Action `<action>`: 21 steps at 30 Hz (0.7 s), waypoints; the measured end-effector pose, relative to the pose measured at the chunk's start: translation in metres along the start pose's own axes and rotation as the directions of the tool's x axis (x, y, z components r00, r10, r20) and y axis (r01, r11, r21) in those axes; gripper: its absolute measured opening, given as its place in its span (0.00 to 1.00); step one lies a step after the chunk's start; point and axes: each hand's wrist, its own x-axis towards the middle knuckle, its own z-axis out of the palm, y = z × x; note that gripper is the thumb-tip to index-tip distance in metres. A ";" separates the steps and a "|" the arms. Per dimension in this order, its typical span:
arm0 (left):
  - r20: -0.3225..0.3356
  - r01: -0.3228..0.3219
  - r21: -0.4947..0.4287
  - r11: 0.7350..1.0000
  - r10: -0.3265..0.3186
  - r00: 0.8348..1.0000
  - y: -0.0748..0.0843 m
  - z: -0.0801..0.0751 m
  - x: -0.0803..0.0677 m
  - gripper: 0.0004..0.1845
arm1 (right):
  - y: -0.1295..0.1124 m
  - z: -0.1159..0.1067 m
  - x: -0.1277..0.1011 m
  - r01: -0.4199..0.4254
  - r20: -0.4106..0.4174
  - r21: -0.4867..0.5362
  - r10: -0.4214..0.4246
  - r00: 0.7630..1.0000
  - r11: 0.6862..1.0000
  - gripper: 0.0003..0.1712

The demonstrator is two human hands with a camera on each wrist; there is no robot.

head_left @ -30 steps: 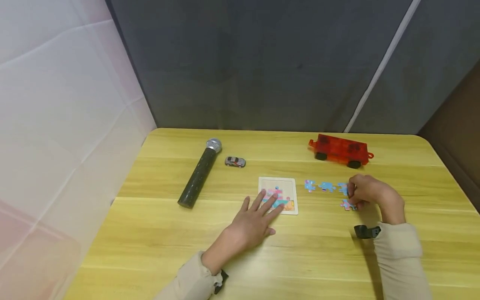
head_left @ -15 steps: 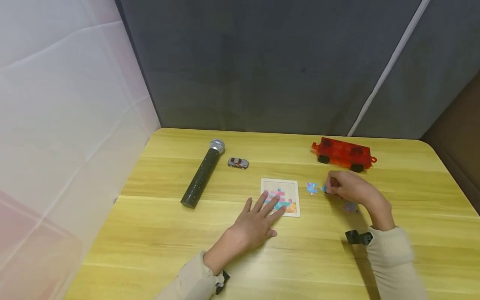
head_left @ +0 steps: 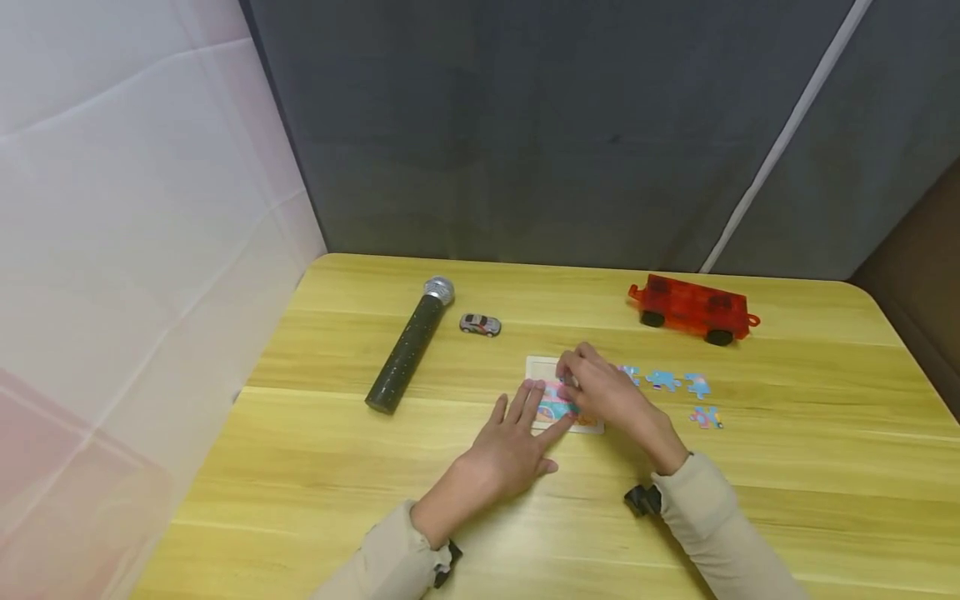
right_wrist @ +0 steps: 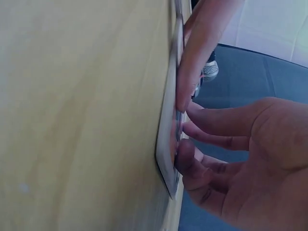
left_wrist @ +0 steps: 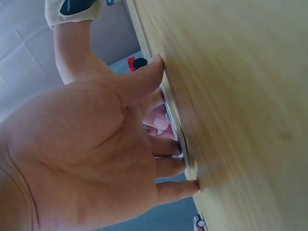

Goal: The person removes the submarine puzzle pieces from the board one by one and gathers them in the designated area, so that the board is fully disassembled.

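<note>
A: Entry, change noted. Right hand (head_left: 600,387), half a second earlier out among the loose puzzle pieces (head_left: 663,381) on the worktop (head_left: 300,433), had come across to the puzzle tray (head_left: 542,364). Its fingers (right_wrist: 190,161) were bent down onto the tray's picture. Whether that grip pinched a piece could not be told; the fingertips hid it.

B: And the other hand?

A: Left hand (head_left: 510,442) unchanged: flat, fingers straight, tips resting on the tray's near left corner, pinning it. Judged meaning: a piece carried over for seating in the tray, with four loose pieces left to its right.

B: Orientation of the tray?

A: Lying flat, near the worktop's middle. Near-square, so no marked long axis; edges roughly parallel to the worktop's front edge. Loose pieces ran in a line rightward from it.

B: Other stock?

A: Microphone (head_left: 411,343), head pointing away and slightly right; small toy car (head_left: 480,324); red toy wagon (head_left: 693,308), far right.
</note>
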 end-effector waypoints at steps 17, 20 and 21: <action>-0.016 -0.003 0.009 1.000 0.003 1.000 0.000 0.000 0.000 0.37 | 0.022 -0.032 -0.008 0.055 0.055 0.307 -0.075 0.996 0.950 0.05; -0.022 -0.005 0.004 1.000 0.005 1.000 0.000 0.000 -0.001 0.37 | 0.043 -0.053 -0.021 -0.007 0.175 0.351 -0.058 0.983 0.936 0.06; -0.022 -0.007 -0.001 1.000 0.007 1.000 0.000 0.000 -0.001 0.37 | 0.051 -0.059 -0.027 -0.040 0.222 0.368 -0.046 0.974 0.929 0.07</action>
